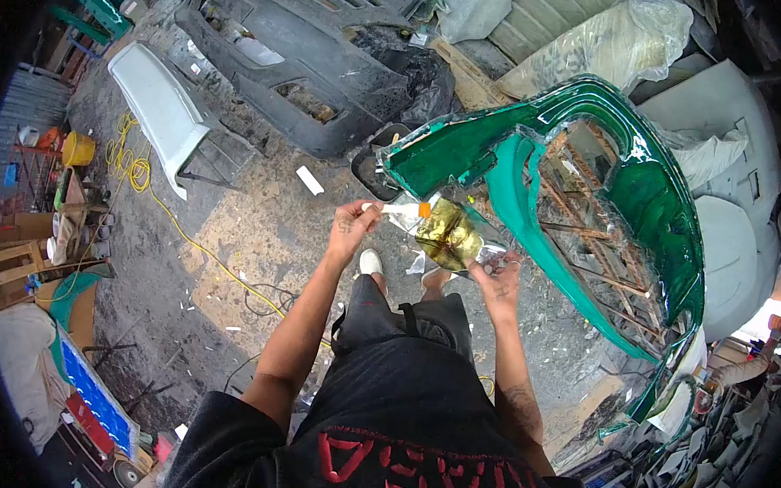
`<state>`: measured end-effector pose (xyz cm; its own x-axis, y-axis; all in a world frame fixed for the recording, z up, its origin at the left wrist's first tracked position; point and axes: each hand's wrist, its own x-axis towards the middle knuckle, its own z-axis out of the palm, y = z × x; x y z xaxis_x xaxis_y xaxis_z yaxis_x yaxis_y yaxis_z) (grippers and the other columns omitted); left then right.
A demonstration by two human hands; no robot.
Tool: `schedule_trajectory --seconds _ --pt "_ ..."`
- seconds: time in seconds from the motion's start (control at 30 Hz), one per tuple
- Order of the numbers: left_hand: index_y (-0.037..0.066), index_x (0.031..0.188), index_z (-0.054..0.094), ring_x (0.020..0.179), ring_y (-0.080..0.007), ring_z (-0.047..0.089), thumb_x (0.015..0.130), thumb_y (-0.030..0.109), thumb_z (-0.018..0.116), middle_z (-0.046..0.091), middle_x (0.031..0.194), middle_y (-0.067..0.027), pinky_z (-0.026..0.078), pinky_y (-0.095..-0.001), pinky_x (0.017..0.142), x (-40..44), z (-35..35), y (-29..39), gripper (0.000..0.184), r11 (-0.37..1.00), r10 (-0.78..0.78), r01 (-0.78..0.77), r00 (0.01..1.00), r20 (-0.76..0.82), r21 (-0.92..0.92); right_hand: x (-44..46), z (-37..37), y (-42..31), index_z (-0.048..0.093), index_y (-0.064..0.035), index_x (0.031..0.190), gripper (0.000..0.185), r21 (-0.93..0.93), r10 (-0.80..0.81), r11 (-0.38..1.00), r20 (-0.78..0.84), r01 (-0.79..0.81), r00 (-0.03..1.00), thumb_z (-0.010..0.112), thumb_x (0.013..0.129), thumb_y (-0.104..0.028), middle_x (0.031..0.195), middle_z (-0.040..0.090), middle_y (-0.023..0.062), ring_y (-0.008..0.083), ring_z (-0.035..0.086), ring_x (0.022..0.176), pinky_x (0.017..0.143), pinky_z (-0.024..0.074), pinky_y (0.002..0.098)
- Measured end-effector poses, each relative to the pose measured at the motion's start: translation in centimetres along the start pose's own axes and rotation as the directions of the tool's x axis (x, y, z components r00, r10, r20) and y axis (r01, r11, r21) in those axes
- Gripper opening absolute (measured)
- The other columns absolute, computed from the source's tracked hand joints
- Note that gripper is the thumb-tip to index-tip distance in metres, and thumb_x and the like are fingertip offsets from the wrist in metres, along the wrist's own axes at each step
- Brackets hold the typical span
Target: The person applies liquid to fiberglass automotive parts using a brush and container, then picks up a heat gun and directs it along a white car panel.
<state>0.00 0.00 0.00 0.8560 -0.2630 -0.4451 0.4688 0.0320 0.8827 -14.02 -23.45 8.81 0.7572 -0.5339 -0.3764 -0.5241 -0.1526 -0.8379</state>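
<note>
In front of my body a shiny gold packet [449, 234] in clear plastic is stretched between my hands. My left hand [353, 227] pinches a white strip [401, 210] at the packet's left end, where a small orange piece shows. My right hand [497, 282] is closed on the crinkled clear edge at the lower right. Just beyond the packet stands a large glossy green curved mould [632, 169], its inside braced with rusty bars. What the packet contains I cannot make out.
A grey bumper [328, 88] lies ahead, with a black tray [373, 167] beside it. To the left, a white panel [159, 109] rests on a stand. A yellow cable [198, 248] crosses the littered floor. Grey scraps [708, 460] are heaped at the right.
</note>
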Motion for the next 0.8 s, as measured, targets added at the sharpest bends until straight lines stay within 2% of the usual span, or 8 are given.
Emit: schedule_trajectory --seconds 0.1,0.17,0.2,0.57,0.63,0.7,0.77,0.8 --pt "0.000 0.089 0.066 0.054 -0.0064 0.046 0.085 0.022 0.064 0.056 0.065 0.0008 0.037 -0.0230 0.051 1.8 -2.1 -2.1 0.023 0.999 0.036 -0.032 0.993 -0.111 0.031 0.7 0.0 3.2 0.034 0.0065 0.118 0.073 0.203 0.079 0.976 -0.023 -0.073 0.997 0.080 0.068 -0.021 0.102 0.057 0.0130 0.0184 0.056 0.089 0.079 0.0457 0.0292" --pt "0.000 0.088 0.066 0.054 -0.0063 0.046 0.086 0.022 0.064 0.055 0.064 0.0014 0.036 -0.0226 0.050 3.4 -2.3 -4.0 0.022 0.999 0.051 -0.049 0.988 -0.148 0.017 0.4 -1.3 4.2 0.037 0.0065 0.114 0.070 0.211 0.133 0.972 -0.131 -0.103 0.982 0.080 0.068 -0.023 0.101 0.057 0.0129 0.0172 0.056 0.085 0.072 0.0468 0.0278" --pt "-0.001 0.091 0.066 0.054 -0.0059 0.046 0.086 0.022 0.063 0.055 0.064 0.0015 0.036 -0.0220 0.050 4.2 -2.4 -4.7 0.024 0.997 0.066 -0.060 0.983 -0.170 0.044 -0.1 -2.0 4.0 0.032 0.0046 0.125 0.080 0.110 0.220 0.971 -0.079 -0.211 0.972 0.076 0.070 -0.034 0.117 0.049 0.0144 0.0212 0.054 0.098 0.074 0.0477 0.0341" --pt "0.000 0.096 0.068 0.055 -0.0068 0.047 0.086 0.026 0.062 0.056 0.065 0.0012 0.038 -0.0238 0.051 9.4 -1.4 -10.9 0.029 0.962 0.197 -0.153 0.963 -0.185 0.228 -3.4 -4.8 7.7 0.032 -0.0012 0.125 0.074 0.103 0.268 0.961 -0.129 -0.256 0.955 0.075 0.072 -0.029 0.113 0.047 0.0083 0.0172 0.053 0.096 0.073 0.0472 0.0322" --pt "0.001 0.096 0.068 0.059 -0.0095 0.049 0.086 0.028 0.062 0.055 0.062 -0.0008 0.041 -0.0266 0.056 9.0 -1.4 -9.7 0.030 0.922 0.337 -0.263 0.906 -0.255 0.285 -3.5 -5.2 9.3 0.033 -0.0006 0.124 0.071 0.025 0.232 0.973 -0.155 -0.231 0.960 0.074 0.072 -0.027 0.112 0.048 0.0079 0.0161 0.053 0.094 0.072 0.0476 0.0317" --pt "0.001 0.095 0.068 0.059 -0.0153 0.053 0.086 0.027 0.061 0.059 0.065 -0.0066 0.043 -0.0292 0.058 8.3 -1.2 -8.4 0.029 0.906 0.335 -0.223 0.897 -0.289 0.359 -3.8 -5.1 8.4 0.032 -0.0004 0.124 0.071 0.065 0.230 0.973 -0.134 -0.223 0.964 0.074 0.072 -0.026 0.111 0.048 0.0080 0.0160 0.053 0.093 0.071 0.0478 0.0315" --pt "0.002 0.095 0.067 0.062 -0.0237 0.058 0.086 0.023 0.060 0.061 0.072 -0.0122 0.046 -0.0333 0.059 7.3 -0.7 -7.5 0.024 0.723 0.550 -0.388 0.825 -0.134 0.572 -3.9 -5.2 7.5 0.032 -0.0003 0.125 0.072 0.106 0.228 0.971 -0.115 -0.216 0.967 0.074 0.072 -0.026 0.110 0.049 0.0082 0.0158 0.053 0.093 0.071 0.0480 0.0313" --pt "0.002 0.095 0.067 0.062 -0.0237 0.058 0.086 0.023 0.060 0.061 0.072 -0.0122 0.046 -0.0333 0.059 7.0 -0.3 -7.5 0.024 0.722 0.551 -0.389 0.824 -0.135 0.572 -3.9 -5.2 7.4 0.032 0.0001 0.125 0.073 0.104 0.239 0.968 -0.097 -0.229 0.966 0.075 0.072 -0.025 0.112 0.048 0.0087 0.0159 0.053 0.093 0.070 0.0482 0.0312"
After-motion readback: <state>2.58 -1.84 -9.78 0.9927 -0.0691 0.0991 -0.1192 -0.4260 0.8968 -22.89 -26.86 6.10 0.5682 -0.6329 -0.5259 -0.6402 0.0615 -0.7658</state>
